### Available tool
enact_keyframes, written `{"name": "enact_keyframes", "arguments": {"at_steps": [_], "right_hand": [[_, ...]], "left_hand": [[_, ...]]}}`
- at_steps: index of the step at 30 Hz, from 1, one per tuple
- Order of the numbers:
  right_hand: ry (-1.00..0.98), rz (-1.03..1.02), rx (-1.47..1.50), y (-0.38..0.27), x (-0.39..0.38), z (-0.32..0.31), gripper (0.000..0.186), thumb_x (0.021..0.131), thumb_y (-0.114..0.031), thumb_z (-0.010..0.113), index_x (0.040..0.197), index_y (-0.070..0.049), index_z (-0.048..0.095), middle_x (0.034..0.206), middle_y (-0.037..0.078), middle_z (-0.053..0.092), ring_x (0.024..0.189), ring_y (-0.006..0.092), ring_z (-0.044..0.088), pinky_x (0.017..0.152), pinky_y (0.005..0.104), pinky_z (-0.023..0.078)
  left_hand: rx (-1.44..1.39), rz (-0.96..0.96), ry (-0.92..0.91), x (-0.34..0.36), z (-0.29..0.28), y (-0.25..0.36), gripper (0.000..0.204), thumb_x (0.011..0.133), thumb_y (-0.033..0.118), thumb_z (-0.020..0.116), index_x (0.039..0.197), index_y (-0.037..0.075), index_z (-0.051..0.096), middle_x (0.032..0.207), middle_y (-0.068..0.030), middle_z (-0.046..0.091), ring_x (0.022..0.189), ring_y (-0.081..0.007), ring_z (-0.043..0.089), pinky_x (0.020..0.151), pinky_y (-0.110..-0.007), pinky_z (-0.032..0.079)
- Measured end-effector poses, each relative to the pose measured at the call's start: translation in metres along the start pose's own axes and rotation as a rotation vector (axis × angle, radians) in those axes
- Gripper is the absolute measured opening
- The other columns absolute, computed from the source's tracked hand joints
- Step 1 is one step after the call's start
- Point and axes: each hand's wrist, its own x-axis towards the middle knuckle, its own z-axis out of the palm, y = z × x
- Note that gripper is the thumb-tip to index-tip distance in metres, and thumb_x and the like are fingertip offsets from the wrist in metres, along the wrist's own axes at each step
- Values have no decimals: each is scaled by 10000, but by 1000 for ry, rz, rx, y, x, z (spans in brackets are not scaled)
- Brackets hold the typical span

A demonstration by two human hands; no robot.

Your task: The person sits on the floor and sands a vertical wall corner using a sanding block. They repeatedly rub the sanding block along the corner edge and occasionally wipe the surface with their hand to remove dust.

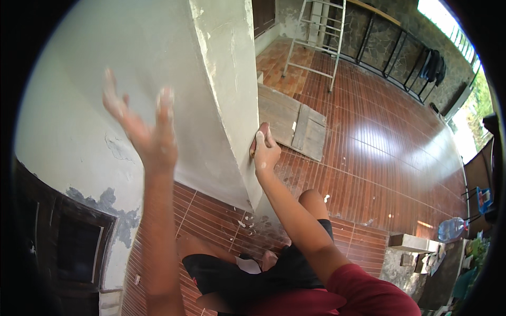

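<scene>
**Plastered pillar: right hand at the corner edge, left hand off the face**

Plastered pillar (158, 79) filled the upper left of the view, pale grey-white, with its corner edge (232, 131) running from far top down to the near floor, so the long axis was roughly vertical. Patches of bare, darker plaster showed low on the left face.

Tiled floor (379, 137), red-brown and glossy, lay to the right and near; white crumbs were scattered at the pillar's foot. A wooden board (292, 121) lay flat on the tiles just right of the corner. A stepladder (316, 37) stood far off, well apart.

Right hand (265, 150) was at the corner edge, low on the right face, fingers together and pressed toward the plaster. Something small seemed held under them; could not tell what.

Left hand (145, 124) was raised before the left face, fingers spread apart, holding nothing, white dust on the tips. Contact with the wall could not be told.

Right hand was the nearer one to the edge; the edge lay just left of its fingers.
</scene>
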Motion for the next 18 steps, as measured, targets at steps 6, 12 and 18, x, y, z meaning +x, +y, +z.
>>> {"name": "enact_keyframes", "arguments": {"at_steps": [6,12,18], "right_hand": [[-19,55,283,2,-6,-4,439,961,-251,689,1328,-12,656,632,-9,581,525,76,491,510,262,399],[37,-128,48,-2,-11,-1,502,945,-213,653,1388,14,588,719,34,683,612,102,567,635,275,483],[34,11,77,2,-8,1,536,932,-263,677,1410,-38,588,678,26,642,618,84,548,612,276,461]], "left_hand": [[113,185,-3,67,74,3,907,878,379,752,1541,-11,270,1611,-297,135,1514,-436,95,1203,-583,146],[-11,356,69,65,78,-17,731,913,312,721,1484,-10,396,1540,-279,303,1464,-396,269,1192,-516,236],[-61,339,72,59,80,-5,636,945,191,670,1458,-84,413,1574,-276,316,1489,-371,288,1230,-450,202]]}}
